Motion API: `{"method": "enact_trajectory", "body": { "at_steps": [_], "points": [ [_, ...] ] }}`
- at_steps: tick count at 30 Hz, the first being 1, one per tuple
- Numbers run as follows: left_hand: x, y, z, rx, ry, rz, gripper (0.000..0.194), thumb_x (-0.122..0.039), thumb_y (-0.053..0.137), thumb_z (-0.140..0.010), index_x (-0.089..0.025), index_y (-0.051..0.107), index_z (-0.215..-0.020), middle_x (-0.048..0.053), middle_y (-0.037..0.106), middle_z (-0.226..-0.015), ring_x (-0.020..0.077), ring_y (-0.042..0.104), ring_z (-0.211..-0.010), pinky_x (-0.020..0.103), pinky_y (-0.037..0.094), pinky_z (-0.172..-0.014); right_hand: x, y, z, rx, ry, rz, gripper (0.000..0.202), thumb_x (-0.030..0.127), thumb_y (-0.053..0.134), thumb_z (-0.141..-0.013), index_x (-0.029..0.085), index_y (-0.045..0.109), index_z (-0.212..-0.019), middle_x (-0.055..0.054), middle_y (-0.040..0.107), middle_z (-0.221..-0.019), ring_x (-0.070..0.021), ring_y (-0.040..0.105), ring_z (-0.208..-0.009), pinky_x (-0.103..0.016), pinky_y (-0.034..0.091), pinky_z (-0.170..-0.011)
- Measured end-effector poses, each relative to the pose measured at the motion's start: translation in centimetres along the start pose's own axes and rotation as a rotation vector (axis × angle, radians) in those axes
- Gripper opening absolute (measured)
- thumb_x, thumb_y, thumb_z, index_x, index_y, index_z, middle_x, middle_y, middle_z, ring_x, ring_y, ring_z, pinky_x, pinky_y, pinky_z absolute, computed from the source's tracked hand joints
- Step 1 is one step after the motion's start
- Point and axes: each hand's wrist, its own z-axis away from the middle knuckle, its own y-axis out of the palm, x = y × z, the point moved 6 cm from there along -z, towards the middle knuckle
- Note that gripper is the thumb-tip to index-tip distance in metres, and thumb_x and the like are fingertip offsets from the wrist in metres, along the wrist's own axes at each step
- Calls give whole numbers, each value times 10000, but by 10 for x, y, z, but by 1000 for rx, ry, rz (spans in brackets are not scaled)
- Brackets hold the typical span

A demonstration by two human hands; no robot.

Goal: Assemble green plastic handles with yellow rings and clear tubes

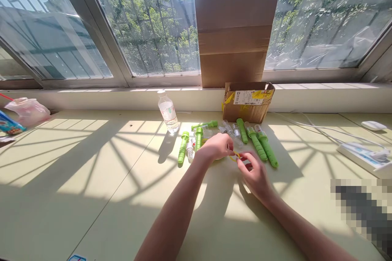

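Observation:
My left hand [217, 147] and my right hand [252, 171] meet above the table near its middle. Between their fingertips is a thin yellow loop [234, 156], pinched from both sides. Left of my hands stand or lie green ribbed tubes [183, 149] with clear plastic pieces [190, 151] among them. Further green tubes [268, 149] with clear caps lie just beyond my right hand. Part of the group behind my left hand is hidden.
A small cardboard box [248, 102] sits at the back by the window ledge. A water bottle [168, 113] stands left of the tubes. On the right are a power strip [364, 157], white cables and a white case [373, 125]. A pink container [28, 111] is at far left.

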Motion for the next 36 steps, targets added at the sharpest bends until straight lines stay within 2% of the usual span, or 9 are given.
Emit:
{"method": "enact_trajectory", "body": {
  "at_steps": [3, 6, 12, 15, 18, 24, 28, 31, 36],
  "points": [
    [2, -4, 4, -43, -46, -105, 242, -335, 662, -727, -215, 655, -938, 33, 659, -948, 189, 614, -848, 234, 455, -625, -1, -1, -1, -19, 4, -2, 214, 368, 514, -870, 180, 612, -844, -55, 602, -858, -173, 603, -732, -268, 503, -594],
    [7, -6, 5, -84, -110, -205, 312, -275, 619, -746, -221, 618, -1054, 57, 643, -1050, 214, 604, -964, 256, 471, -726, 0, -1, -1, -18, 3, 3, 221, 380, 521, -863, 181, 611, -823, -66, 613, -900, -168, 603, -718, -267, 506, -582],
    [10, 2, 3, -67, -194, -285, 322, -183, 574, -738, -184, 615, -1057, 116, 653, -1039, 270, 618, -964, 320, 484, -769, 3, -3, 0, -30, -16, 19, 266, 418, 542, -846, 179, 595, -744, -95, 616, -979, -161, 594, -710, -272, 520, -575],
    [8, 7, 4, -30, -198, -290, 363, -221, 644, -693, -187, 619, -1054, 110, 662, -1024, 271, 628, -938, 307, 492, -747, 5, -4, 0, -32, -27, 25, 263, 412, 555, -842, 180, 584, -723, -94, 614, -981, -159, 595, -716, -276, 527, -590],
    [5, 12, 4, 18, -174, -275, 408, -247, 689, -651, -199, 629, -1051, 89, 670, -1000, 250, 637, -898, 272, 490, -691, 6, -4, 0, -42, -39, 17, 237, 387, 564, -846, 177, 603, -743, -89, 604, -972, -166, 603, -745, -281, 534, -605],
    [-7, 14, 3, 70, -62, -176, 435, -359, 684, -681, -224, 629, -1091, 35, 678, -877, 198, 638, -774, 230, 454, -588, 5, -8, 1, -99, -44, -26, 246, 389, 555, -873, 173, 673, -885, -101, 581, -999, -194, 609, -858, -289, 553, -631],
    [-16, 9, 2, 24, 54, -68, 511, -429, 654, -722, -223, 599, -1186, 41, 680, -876, 203, 636, -804, 226, 446, -584, 5, -10, 0, -149, -37, -56, 260, 390, 517, -898, 174, 654, -946, -102, 610, -995, -193, 608, -844, -299, 551, -640],
    [-20, 8, 3, -14, 108, -19, 557, -432, 653, -745, -270, 553, -1268, 30, 685, -922, 198, 634, -872, 222, 456, -639, 4, -12, 0, -166, -16, -44, 250, 389, 487, -912, 181, 623, -937, -80, 641, -917, -189, 608, -814, -306, 542, -658],
    [-21, 8, 3, -37, 120, -22, 372, -448, 627, -771, -248, 674, -1081, 32, 690, -953, 190, 632, -861, 228, 458, -653, 1, -11, 0, -145, 39, -43, 282, 416, 460, -915, 185, 616, -960, -85, 671, -910, -200, 621, -801, -334, 540, -690]
  ]
}}
